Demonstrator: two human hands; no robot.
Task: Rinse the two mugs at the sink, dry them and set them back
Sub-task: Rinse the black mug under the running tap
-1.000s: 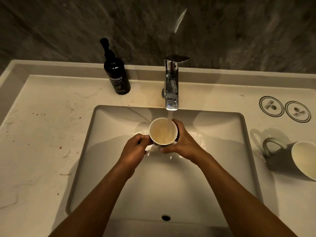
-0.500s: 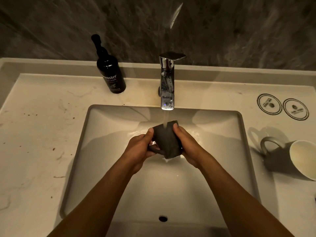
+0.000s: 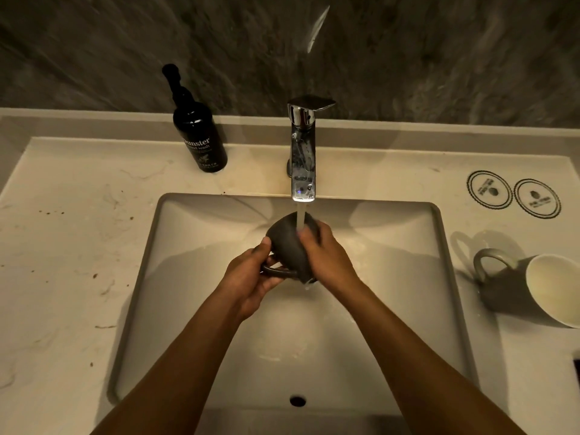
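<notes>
Two mugs are in view. One dark mug [image 3: 290, 246] is held tipped over the sink [image 3: 163, 277], base up toward the tap [image 3: 303, 158], and the running stream [image 3: 300, 219] lands on its outer wall. The left hand [image 3: 251, 277] is curled around the handle side, thumb against the wall; the right hand [image 3: 326, 255] is wrapped over the opposite side, fingers [image 3: 309, 235] in the stream. Both hands grip this mug above the middle of the basin, clear of its walls.

The second mug [image 3: 530, 287] lies on its side on the counter [image 3: 69, 246] near the right edge, just beside the sink's right rim, its pale inside facing right and its handle toward the back.

One dark bottle [image 3: 199, 136] stands at the back of the counter, left of the tap. Two round coasters [image 3: 513, 194] sit side by side near the back right corner. One drain hole [image 3: 297, 400] shows at the sink's near edge.

The counter left of the sink is open, with a scatter of small brown specks. A dark object at the right edge is cut off by the frame; I cannot tell what it is.
</notes>
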